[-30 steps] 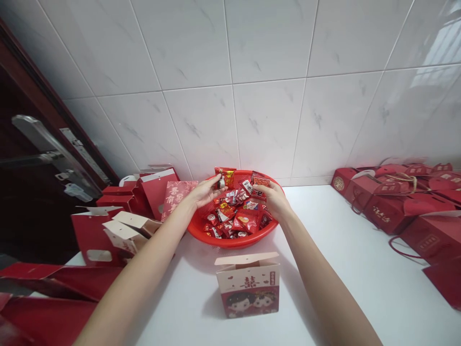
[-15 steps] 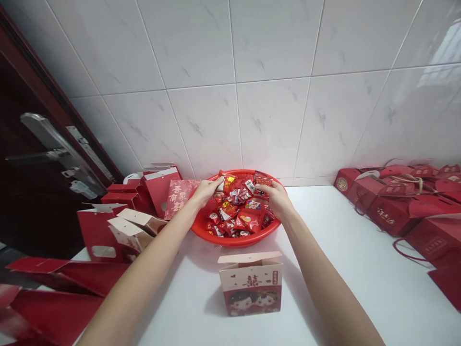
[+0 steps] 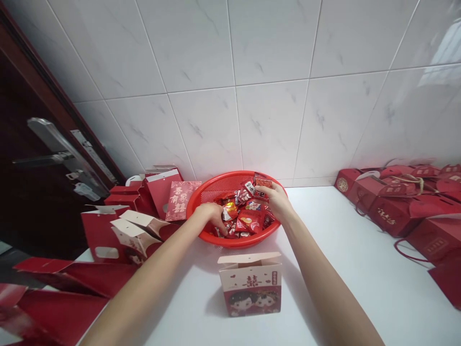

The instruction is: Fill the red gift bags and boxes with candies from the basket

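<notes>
A red plastic basket (image 3: 194, 202) holds a heap of small wrapped candies (image 3: 248, 221), mostly in red wrappers. My left hand (image 3: 212, 214) reaches down into its left side, fingers apart among the packets; some fingertips are hidden. Right beside those fingers is a shiny red-and-gold packet (image 3: 229, 210). At the basket's right rim, my right hand (image 3: 276, 198) pinches a few small packets (image 3: 263, 183), dark red and partly covered by the fingers. In front of the basket stands a small cream-and-red gift box (image 3: 250, 288) with two cartoon figures, its top flaps open.
Red and cream paper boxes (image 3: 135, 230) crowd the left side, beside a pink-red printed box (image 3: 182, 199). Along the right stand several red gift boxes (image 3: 392, 214) with cord handles. A tiled wall (image 3: 270, 129) rises behind the white table (image 3: 317, 230); a dark door (image 3: 32, 192) is at left.
My left hand has let go of the red-and-gold packet it held above the basket and dropped lower, into the candies. My right hand stays nearly where it was, with its packets.
</notes>
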### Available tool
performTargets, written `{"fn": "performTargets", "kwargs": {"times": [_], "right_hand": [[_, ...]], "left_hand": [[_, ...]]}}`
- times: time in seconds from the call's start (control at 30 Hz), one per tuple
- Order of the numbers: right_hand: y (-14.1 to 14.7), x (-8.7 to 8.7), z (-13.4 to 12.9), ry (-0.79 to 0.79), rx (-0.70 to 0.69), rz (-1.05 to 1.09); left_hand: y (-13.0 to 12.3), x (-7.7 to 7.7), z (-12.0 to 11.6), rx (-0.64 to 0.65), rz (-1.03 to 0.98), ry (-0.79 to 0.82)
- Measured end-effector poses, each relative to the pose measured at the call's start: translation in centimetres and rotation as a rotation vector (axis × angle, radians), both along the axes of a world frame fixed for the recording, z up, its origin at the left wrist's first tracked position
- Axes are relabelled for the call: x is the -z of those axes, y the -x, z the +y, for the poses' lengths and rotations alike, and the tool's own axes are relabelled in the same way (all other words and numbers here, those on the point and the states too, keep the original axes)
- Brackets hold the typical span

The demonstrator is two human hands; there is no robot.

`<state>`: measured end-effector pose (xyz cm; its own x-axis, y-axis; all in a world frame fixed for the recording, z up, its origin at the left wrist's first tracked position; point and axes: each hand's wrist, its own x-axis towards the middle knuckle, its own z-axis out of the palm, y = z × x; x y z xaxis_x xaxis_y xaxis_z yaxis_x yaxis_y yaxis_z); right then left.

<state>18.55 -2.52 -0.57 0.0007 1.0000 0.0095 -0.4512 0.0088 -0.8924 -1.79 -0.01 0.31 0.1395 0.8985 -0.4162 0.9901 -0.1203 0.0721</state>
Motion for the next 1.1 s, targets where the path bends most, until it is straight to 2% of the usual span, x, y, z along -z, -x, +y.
{"fn": "performTargets", "kwargs": {"times": [0.07, 0.17, 0.27, 0.47, 0.6, 0.83, 1.1], "right_hand": [[0.0, 0.0, 0.0, -0.008, -0.009, 0.003], [0.1, -0.1, -0.1, -0.019, -0.024, 0.002], [0.1, -0.2, -0.3, -0.022, -0.021, -0.003], [0.1, -0.5, -0.6, -0.002, -0.005, -0.016], [0.1, -0.4, -0.4, 0.002, 0.002, -0.015], [0.1, 0.0, 0.0, -0.024, -0.01, -0.012], [0.0, 0.1, 0.0, -0.027, -0.016, -0.007]], "left_hand": [[-0.1, 0.4, 0.0, 0.065, 0.024, 0.059], [0.3, 1.0, 0.4, 0.092, -0.01, 0.081], [0.8, 1.1, 0.6, 0.079, -0.206, 0.023], [0.2, 0.3, 0.8, -0.156, -0.856, -0.008], [0.2, 0.4, 1.3, -0.263, -1.065, -0.089], [0.5, 0.4, 1.5, -0.289, -1.069, -0.141], [0.7, 1.0, 1.8, -0.249, -0.759, -0.2]]}}
